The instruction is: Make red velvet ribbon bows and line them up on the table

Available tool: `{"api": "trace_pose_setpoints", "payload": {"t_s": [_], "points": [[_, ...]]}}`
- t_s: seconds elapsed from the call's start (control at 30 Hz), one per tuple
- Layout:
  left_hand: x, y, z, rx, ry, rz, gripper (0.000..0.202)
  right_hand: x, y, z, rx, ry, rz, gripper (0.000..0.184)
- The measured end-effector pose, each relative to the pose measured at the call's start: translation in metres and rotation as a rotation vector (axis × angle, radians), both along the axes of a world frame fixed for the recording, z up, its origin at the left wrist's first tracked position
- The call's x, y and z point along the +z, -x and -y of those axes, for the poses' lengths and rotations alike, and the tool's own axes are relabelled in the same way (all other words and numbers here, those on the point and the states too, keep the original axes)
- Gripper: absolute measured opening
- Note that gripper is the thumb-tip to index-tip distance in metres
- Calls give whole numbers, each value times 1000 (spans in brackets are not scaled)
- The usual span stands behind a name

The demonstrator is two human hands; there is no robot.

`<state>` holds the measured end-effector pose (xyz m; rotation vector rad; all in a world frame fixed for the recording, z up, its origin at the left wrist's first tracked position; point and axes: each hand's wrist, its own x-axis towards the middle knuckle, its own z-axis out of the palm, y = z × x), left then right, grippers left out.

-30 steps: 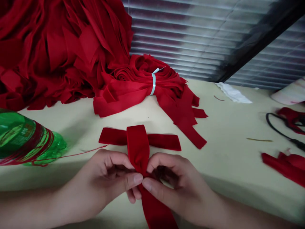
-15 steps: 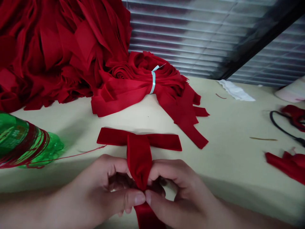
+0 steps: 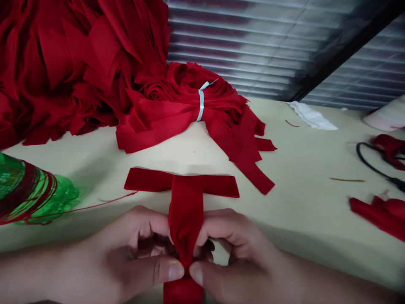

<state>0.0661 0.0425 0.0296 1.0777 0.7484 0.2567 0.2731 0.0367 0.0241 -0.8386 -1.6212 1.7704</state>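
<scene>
A strip of red velvet ribbon (image 3: 186, 207) runs toward me, gathered into a pinched waist between my hands. My left hand (image 3: 142, 253) grips the gather from the left, thumb in front and fingers curled behind. From the right, my right hand (image 3: 232, 253) pinches the same spot, its thumb tip close to the left one. Below the thumbs the ribbon widens again and leaves the bottom of the view. Just beyond, a second red velvet strip (image 3: 152, 179) lies crosswise on the table, its middle covered by the held ribbon's far end.
A green bottle (image 3: 63, 194) wound with red thread lies at left, a thread trailing from it. Behind are a bundle of red strips (image 3: 221, 114) tied with a pale band and a large red fabric pile (image 3: 69, 55). White scrap (image 3: 311, 115), black cord (image 3: 373, 164) and red pieces (image 3: 379, 215) lie right.
Both thumbs have moved slightly down and left along the ribbon, still pinching it. The lower end now hangs straighter, and the upper part looks flatter. The whole view has shifted a little.
</scene>
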Motion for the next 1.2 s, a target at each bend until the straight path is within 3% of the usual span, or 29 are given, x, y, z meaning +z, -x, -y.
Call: {"api": "trace_pose_setpoints", "payload": {"t_s": [0.33,0.43,0.53,0.6,0.8,0.97,1.07,1.2], "points": [[2,-4,2,49,-20,72,15,4,4,0,-31,-173,79,11],[2,-7,1,43,-33,55,14,11,4,-3,11,-107,77,12],[1,-8,1,41,-60,42,15,15,4,-7,143,12,62,21],[1,-6,3,34,-58,28,16,15,3,-9,193,9,45,21],[0,-4,7,30,-20,-36,16,6,2,-4,133,-18,138,24],[-2,-5,8,69,3,22,14,9,0,-3,152,4,30,12],[-5,-3,11,88,5,46,10,12,0,-3,198,54,-32,17],[-10,3,21,106,-68,44,12,9,0,2,149,82,-4,22]]}}
